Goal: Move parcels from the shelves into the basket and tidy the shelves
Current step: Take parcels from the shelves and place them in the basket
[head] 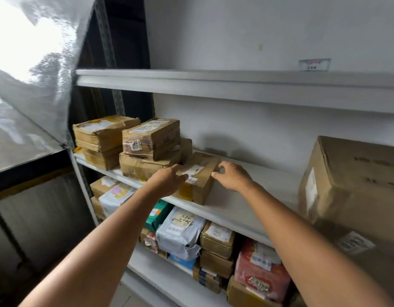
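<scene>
A small brown taped parcel [201, 173] with a white label lies on the middle shelf [236, 202], at its front edge. My left hand [167, 180] grips the parcel's left end, fingers curled over its top. My right hand [232, 176] holds the right end, with the thumb on the side and the index finger curled at the far corner. Left of it stand two stacks of brown parcels [150, 138], [103, 131]. No basket is in view.
A large cardboard box [351, 185] fills the right end of the middle shelf. The top shelf [213, 85] shows nothing on it. The lower shelf holds several packed parcels, including a grey mailer bag [180, 233] and a red bag [260, 273]. A dark rack covered in plastic sheet [29, 107] stands at the left.
</scene>
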The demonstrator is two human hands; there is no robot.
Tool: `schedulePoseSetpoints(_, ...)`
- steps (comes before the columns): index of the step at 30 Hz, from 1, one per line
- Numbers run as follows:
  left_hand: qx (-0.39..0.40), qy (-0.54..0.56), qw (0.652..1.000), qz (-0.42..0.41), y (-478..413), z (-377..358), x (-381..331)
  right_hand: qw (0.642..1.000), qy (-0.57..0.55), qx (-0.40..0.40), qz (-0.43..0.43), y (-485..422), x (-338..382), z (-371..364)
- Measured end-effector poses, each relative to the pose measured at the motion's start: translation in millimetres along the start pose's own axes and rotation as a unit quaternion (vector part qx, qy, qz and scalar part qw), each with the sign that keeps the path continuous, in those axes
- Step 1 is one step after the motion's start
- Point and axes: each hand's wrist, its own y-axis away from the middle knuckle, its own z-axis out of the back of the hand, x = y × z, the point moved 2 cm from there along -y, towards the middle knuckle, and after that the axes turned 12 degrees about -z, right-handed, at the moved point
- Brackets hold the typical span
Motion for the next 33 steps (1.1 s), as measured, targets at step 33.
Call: schedulePoseSetpoints(33,-0.031,0.456,0.889,-0.004,67.1,-8.7,42.4,0.945,-0.302,-0.030,-0.124,109.4,31.1,-62.5)
